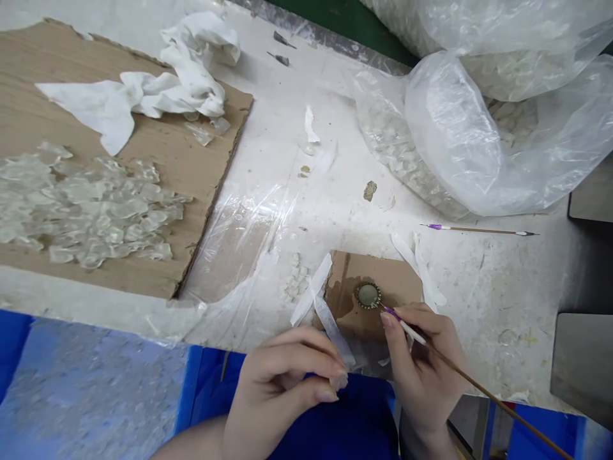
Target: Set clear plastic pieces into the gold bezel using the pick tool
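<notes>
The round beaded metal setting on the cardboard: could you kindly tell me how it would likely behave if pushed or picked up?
Lying flat, the round beaded metal setting would probably slide rather than roll when pushed. Its metal rim suggests it is stiff and fairly weighty for its size. The pale centre might be fragile, though I cannot tell.

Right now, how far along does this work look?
Done: the round brass-coloured metal bezel already appears filled with a pale centre. In hand: the right hand holds a slim purple-banded wooden stick at the bezel's rim, while the left hand pinches a pale chip. Left: a heap of clear glassy chips lies on brown cardboard.
</notes>
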`<state>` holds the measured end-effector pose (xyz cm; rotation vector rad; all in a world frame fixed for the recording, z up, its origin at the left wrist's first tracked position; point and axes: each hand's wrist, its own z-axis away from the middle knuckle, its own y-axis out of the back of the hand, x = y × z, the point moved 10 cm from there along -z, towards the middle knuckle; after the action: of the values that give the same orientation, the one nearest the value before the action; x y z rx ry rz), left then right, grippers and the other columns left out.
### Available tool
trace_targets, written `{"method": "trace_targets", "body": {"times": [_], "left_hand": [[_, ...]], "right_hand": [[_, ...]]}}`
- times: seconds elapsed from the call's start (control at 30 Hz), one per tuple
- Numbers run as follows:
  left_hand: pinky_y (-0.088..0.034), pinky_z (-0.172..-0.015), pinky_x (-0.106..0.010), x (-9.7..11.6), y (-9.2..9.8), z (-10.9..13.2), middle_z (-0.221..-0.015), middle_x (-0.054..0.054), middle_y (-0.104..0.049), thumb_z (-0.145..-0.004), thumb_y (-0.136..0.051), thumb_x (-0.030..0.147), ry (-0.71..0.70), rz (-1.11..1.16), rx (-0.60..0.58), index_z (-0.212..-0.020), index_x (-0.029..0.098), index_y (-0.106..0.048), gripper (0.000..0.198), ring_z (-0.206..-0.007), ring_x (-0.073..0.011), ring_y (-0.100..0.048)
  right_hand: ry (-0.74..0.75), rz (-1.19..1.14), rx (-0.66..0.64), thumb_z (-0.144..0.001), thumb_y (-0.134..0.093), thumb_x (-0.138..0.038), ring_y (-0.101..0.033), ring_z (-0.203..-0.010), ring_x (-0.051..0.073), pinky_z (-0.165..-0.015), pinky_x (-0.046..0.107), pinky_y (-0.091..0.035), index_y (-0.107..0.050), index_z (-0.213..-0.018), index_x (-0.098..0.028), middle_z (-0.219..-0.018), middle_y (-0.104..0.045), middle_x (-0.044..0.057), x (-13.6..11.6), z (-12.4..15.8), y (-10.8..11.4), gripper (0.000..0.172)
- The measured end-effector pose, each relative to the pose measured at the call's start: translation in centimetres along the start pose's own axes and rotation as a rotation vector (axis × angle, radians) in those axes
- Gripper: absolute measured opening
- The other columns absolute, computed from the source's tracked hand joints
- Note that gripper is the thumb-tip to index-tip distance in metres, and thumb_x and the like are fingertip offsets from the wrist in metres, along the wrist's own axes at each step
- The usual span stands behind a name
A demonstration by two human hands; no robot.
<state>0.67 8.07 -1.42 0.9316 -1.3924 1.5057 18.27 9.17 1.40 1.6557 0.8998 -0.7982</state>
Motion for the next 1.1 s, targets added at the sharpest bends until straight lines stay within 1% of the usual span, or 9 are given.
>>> {"method": "trace_targets", "body": {"times": [0.1,0.17,0.27,0.4,0.5,0.73,0.83,1.0,1.1], "left_hand": [[-0.063,-0.051,-0.019,-2.0,-0.5,0.3,-0.068,-0.004,-0.08,-0.086,-0.083,0.035,0.158,0.233,-0.003,-0.089,0.029,-0.088,0.008,-0.05,-0.0137,-0.074],[-0.063,-0.051,-0.017,-2.7,-0.6,0.4,-0.067,-0.004,-0.08,-0.085,-0.085,0.034,0.205,0.298,0.007,-0.087,0.029,-0.088,0.007,-0.05,-0.0132,-0.074],[-0.062,-0.052,-0.015,-3.4,-0.5,0.5,-0.067,-0.004,-0.08,-0.084,-0.085,0.033,0.232,0.332,0.022,-0.086,0.028,-0.088,0.006,-0.05,-0.0119,-0.074],[-0.061,-0.054,-0.013,-3.9,-0.6,0.6,-0.068,-0.002,-0.081,-0.083,-0.086,0.032,0.257,0.348,0.024,-0.086,0.028,-0.087,0.004,-0.052,-0.0104,-0.075],[-0.061,-0.055,-0.013,-4.1,-0.6,0.8,-0.067,-0.002,-0.081,-0.083,-0.087,0.032,0.272,0.354,0.028,-0.085,0.027,-0.087,0.005,-0.053,-0.0103,-0.075],[-0.063,-0.053,-0.017,-4.1,-0.5,0.9,-0.066,-0.005,-0.081,-0.08,-0.089,0.03,0.271,0.351,0.044,-0.082,0.024,-0.087,0.007,-0.051,-0.0136,-0.075],[-0.062,-0.051,-0.016,-3.3,-0.4,0.5,-0.066,-0.005,-0.081,-0.081,-0.088,0.032,0.22,0.278,0.049,-0.082,0.026,-0.087,0.006,-0.049,-0.0131,-0.074],[-0.061,-0.047,-0.02,0.0,0.4,0.0,-0.064,-0.006,-0.08,-0.085,-0.084,0.032,-0.006,-0.078,0.062,-0.081,0.023,-0.087,0.01,-0.052,-0.0172,-0.074],[-0.061,-0.048,-0.02,1.2,0.4,0.0,-0.066,-0.004,-0.081,-0.088,-0.081,0.029,-0.096,-0.203,0.047,-0.082,0.022,-0.085,0.01,-0.051,-0.0166,-0.074]], "right_hand": [[0.047,0.094,-0.062,-0.091,-0.068,-0.006,-0.066,-0.065,0.014,-0.058,0.023,-0.055,-0.066,-0.095,-0.023,-0.077,-0.067,-0.001,-0.2,-0.4,-1.0,0.018],[0.043,0.063,-0.039,-0.09,-0.069,-0.004,-0.066,-0.067,0.015,-0.058,0.024,-0.055,-0.067,-0.096,-0.024,-0.078,-0.068,0.0,-0.4,-0.2,-0.7,0.021],[-0.047,-0.195,0.001,-0.092,-0.068,-0.005,-0.065,-0.069,0.016,-0.056,0.026,-0.054,-0.067,-0.101,-0.024,-0.077,-0.068,0.001,-0.2,0.5,0.0,0.021],[-0.133,-0.534,-0.116,-0.1,-0.062,-0.018,-0.05,-0.056,0.013,-0.047,0.025,-0.043,-0.066,-0.1,-0.024,-0.065,-0.054,-0.004,-0.9,1.2,-1.2,0.006],[-0.115,-0.566,-0.19,-0.103,-0.059,-0.022,-0.045,-0.052,0.012,-0.045,0.025,-0.038,-0.065,-0.102,-0.025,-0.065,-0.051,-0.004,-1.7,1.1,-2.1,0.006],[-0.143,-0.563,-0.199,-0.102,-0.06,-0.023,-0.045,-0.052,0.012,-0.046,0.024,-0.038,-0.064,-0.097,-0.025,-0.064,-0.052,-0.003,-1.4,1.0,-2.5,0.007],[-0.141,-0.558,-0.22,-0.099,-0.061,-0.017,-0.047,-0.051,0.012,-0.046,0.023,-0.039,-0.065,-0.1,-0.025,-0.067,-0.057,-0.002,-1.5,1.1,-2.6,0.009],[-0.096,-0.493,-0.257,-0.088,-0.063,-0.001,-0.05,-0.052,0.013,-0.045,0.023,-0.04,-0.065,-0.105,-0.025,-0.07,-0.061,0.0,-2.2,0.9,-2.6,0.029],[-0.09,-0.459,-0.281,-0.087,-0.064,0.001,-0.052,-0.055,0.013,-0.048,0.024,-0.042,-0.064,-0.103,-0.025,-0.07,-0.06,-0.001,-2.3,0.9,-2.6,0.03]]}}
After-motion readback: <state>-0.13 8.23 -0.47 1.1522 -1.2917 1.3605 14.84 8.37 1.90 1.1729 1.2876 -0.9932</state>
